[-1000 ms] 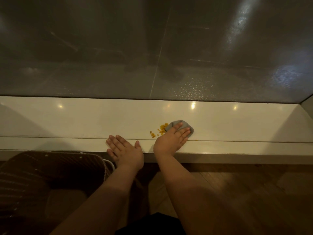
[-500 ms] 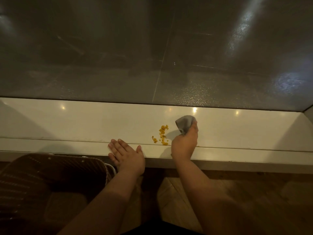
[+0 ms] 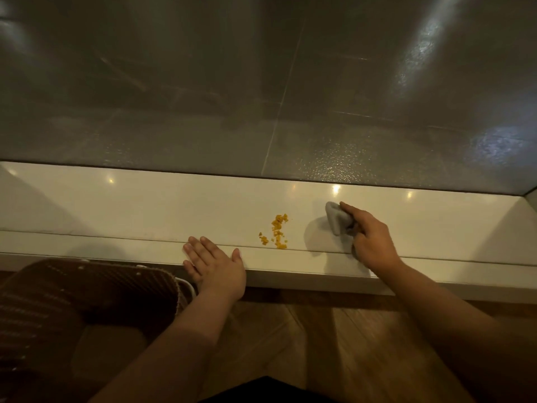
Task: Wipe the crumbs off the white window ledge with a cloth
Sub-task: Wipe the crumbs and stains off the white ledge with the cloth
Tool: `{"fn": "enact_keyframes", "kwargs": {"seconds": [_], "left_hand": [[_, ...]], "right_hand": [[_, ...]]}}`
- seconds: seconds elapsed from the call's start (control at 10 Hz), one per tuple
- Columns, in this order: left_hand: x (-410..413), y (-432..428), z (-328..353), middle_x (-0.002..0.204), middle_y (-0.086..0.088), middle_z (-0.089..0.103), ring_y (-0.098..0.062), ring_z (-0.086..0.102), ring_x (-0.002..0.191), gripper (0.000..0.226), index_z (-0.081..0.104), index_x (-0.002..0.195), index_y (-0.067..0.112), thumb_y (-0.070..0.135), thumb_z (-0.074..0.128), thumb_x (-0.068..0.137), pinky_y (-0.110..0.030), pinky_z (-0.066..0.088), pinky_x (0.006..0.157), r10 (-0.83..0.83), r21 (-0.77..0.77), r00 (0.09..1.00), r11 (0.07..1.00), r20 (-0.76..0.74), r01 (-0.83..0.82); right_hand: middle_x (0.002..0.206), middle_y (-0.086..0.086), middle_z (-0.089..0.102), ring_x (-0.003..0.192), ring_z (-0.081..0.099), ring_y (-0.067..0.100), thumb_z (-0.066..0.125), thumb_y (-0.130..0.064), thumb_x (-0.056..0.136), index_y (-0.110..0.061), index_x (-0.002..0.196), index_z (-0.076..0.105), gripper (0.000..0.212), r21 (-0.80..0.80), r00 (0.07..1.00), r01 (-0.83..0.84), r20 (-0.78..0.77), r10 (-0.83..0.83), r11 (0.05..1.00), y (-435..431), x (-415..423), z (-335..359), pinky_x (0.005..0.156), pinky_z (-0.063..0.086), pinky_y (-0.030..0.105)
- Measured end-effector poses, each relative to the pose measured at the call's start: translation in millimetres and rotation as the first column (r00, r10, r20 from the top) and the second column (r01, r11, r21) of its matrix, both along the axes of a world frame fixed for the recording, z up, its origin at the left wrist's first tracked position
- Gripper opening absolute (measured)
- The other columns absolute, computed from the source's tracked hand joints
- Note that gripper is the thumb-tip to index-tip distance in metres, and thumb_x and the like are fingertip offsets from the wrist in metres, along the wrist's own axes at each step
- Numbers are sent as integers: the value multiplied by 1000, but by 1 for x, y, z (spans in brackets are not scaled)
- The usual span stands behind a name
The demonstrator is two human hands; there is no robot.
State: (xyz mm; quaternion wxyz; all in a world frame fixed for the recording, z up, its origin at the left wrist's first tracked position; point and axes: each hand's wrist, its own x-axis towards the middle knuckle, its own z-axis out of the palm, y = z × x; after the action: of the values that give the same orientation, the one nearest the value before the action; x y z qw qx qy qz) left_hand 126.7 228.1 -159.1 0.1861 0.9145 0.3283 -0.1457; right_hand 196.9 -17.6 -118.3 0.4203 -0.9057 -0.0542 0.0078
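Note:
A small heap of yellow-orange crumbs (image 3: 277, 231) lies on the glossy white window ledge (image 3: 145, 207), near its front edge. My right hand (image 3: 373, 239) is to the right of the crumbs and grips a bunched grey cloth (image 3: 336, 217), which stands a short gap away from them. My left hand (image 3: 213, 263) rests flat on the ledge's front lip, left of the crumbs, fingers spread, holding nothing.
Dark window glass (image 3: 261, 97) rises behind the ledge. A brown woven basket (image 3: 72, 289) stands on the floor at the lower left, just below the ledge beside my left hand. Wooden floor (image 3: 334, 344) lies beneath. A side wall (image 3: 517, 228) closes the ledge at right.
My right hand lifted off the crumbs, bunched the cloth and drew it back to the right. The crumbs now lie uncovered in a narrow heap. My left hand stayed in place.

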Motion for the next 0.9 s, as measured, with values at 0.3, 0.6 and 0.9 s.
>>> {"fn": "enact_keyframes", "kwargs": {"seconds": [0.3, 0.6, 0.9], "left_hand": [[0, -1, 0, 154, -19, -25, -32, -22, 144, 75, -19, 145, -1, 45, 18, 99, -43, -12, 117, -2, 25, 1000, 1000, -10, 2], [0, 0, -1, 155, -19, -24, -32, -21, 144, 75, -17, 146, -1, 45, 18, 99, -44, -11, 117, -8, 29, 1000, 1000, -22, 9], [1, -1, -2, 155, -19, -23, -32, -21, 145, 74, -16, 146, -1, 44, 20, 99, -44, -10, 117, 7, 16, 1000, 1000, -8, -7]], "right_hand": [[130, 10, 56, 111, 44, 11, 39, 18, 82, -13, 126, 57, 57, -159, 991, 46, -117, -65, 986, -92, -9, 2, 99, 34, 24], [110, 13, 65, 109, 54, 19, 33, 23, 69, -12, 71, 67, 50, 78, 938, 320, -167, -304, 944, -113, -24, -18, 103, 30, 22], [86, 3, 64, 95, 58, 24, 51, 12, 75, -11, 76, 74, 32, 10, 953, 298, -55, -297, 955, -62, -35, -29, 91, 44, 33]]}}
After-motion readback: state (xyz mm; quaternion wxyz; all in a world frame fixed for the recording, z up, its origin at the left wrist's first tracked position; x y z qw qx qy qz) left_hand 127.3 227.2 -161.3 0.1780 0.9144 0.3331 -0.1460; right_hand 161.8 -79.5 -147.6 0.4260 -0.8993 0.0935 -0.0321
